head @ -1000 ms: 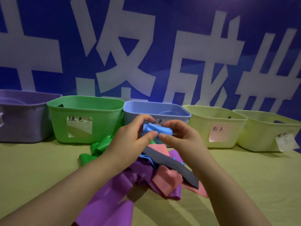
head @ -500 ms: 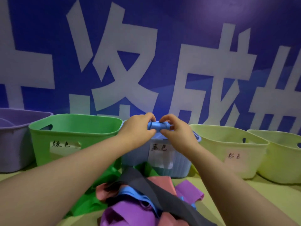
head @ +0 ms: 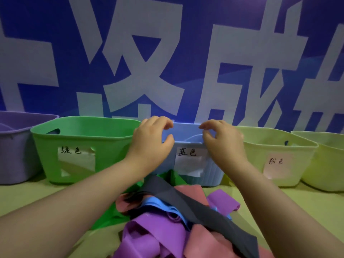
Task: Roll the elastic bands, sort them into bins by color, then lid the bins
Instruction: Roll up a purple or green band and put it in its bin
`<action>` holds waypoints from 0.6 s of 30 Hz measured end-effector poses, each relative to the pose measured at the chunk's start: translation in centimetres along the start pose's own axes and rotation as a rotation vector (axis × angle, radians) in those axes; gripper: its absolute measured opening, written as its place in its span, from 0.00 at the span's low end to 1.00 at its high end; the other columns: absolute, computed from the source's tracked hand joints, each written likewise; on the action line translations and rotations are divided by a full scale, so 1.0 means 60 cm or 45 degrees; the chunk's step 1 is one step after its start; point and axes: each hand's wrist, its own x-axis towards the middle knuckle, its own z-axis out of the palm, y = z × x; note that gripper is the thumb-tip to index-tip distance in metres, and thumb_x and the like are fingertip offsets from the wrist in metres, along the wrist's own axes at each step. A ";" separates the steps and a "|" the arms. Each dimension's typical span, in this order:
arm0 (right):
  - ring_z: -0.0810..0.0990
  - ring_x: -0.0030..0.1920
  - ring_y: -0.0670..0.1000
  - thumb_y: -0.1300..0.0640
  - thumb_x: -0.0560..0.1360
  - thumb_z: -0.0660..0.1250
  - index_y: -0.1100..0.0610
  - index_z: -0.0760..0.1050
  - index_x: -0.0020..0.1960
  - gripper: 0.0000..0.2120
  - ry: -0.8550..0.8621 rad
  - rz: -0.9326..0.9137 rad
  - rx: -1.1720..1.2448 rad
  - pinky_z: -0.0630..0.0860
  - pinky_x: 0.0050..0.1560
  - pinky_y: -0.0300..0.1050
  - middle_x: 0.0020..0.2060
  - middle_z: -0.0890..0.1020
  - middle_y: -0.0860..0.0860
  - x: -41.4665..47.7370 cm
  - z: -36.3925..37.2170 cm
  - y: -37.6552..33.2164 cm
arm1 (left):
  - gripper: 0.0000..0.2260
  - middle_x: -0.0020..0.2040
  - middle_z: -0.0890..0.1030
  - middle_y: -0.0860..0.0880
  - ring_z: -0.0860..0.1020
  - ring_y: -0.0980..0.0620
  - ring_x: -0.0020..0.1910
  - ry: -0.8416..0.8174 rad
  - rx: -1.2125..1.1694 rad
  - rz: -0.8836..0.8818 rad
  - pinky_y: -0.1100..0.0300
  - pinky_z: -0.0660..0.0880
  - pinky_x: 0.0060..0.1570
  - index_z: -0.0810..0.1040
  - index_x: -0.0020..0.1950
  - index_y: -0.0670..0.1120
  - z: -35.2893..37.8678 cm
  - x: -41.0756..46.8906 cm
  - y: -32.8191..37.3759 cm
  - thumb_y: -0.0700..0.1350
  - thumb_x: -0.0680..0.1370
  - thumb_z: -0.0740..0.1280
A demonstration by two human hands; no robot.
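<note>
My left hand [head: 149, 144] and my right hand [head: 221, 142] hover over the front rim of the blue bin [head: 188, 133], fingers loosely curled, a gap between them and nothing in either. The rolled blue band is out of sight. A pale rounded shape shows inside the blue bin; what it is I cannot tell. In front of the bins lies a tangled pile of loose bands: purple [head: 149, 237], pink [head: 202, 243], dark grey [head: 188, 203], blue [head: 162, 205] and green [head: 109, 218].
Bins stand in a row against the blue banner wall: purple [head: 13, 146], green [head: 80, 140] with a paper label, blue, then two pale yellow ones [head: 275, 155] [head: 327, 161]. No lids are in view. The tabletop [head: 33, 194] is yellow-green.
Both hands carried the rolled blue band up from the pile to the blue bin and let it go; they now hang apart, holding nothing. The view has moved closer to the bins.
</note>
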 end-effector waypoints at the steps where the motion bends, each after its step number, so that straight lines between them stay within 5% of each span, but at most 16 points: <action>1: 0.75 0.56 0.51 0.58 0.76 0.59 0.48 0.79 0.53 0.12 0.028 -0.026 -0.007 0.63 0.64 0.53 0.53 0.80 0.47 -0.017 -0.004 -0.002 | 0.11 0.44 0.76 0.51 0.72 0.50 0.45 -0.002 -0.033 -0.022 0.61 0.65 0.45 0.77 0.48 0.43 -0.006 -0.016 0.001 0.44 0.69 0.60; 7: 0.76 0.56 0.52 0.55 0.75 0.59 0.45 0.78 0.54 0.13 -0.204 -0.085 -0.208 0.62 0.60 0.47 0.53 0.82 0.45 -0.104 -0.006 -0.016 | 0.04 0.41 0.78 0.48 0.76 0.48 0.44 -0.231 -0.080 -0.166 0.57 0.70 0.46 0.78 0.44 0.44 -0.020 -0.108 0.014 0.40 0.71 0.65; 13: 0.75 0.58 0.51 0.50 0.75 0.60 0.44 0.74 0.57 0.12 -0.591 -0.025 -0.234 0.62 0.56 0.48 0.53 0.81 0.45 -0.165 -0.008 -0.023 | 0.05 0.45 0.79 0.48 0.75 0.50 0.46 -0.416 0.029 -0.225 0.62 0.66 0.42 0.78 0.47 0.45 -0.045 -0.148 0.037 0.40 0.72 0.66; 18: 0.75 0.56 0.52 0.49 0.76 0.60 0.44 0.75 0.56 0.11 -0.615 0.002 -0.247 0.63 0.50 0.46 0.52 0.81 0.44 -0.194 -0.032 -0.021 | 0.06 0.47 0.78 0.50 0.74 0.51 0.48 -0.554 0.080 -0.161 0.61 0.69 0.46 0.77 0.49 0.47 -0.076 -0.154 0.063 0.43 0.74 0.64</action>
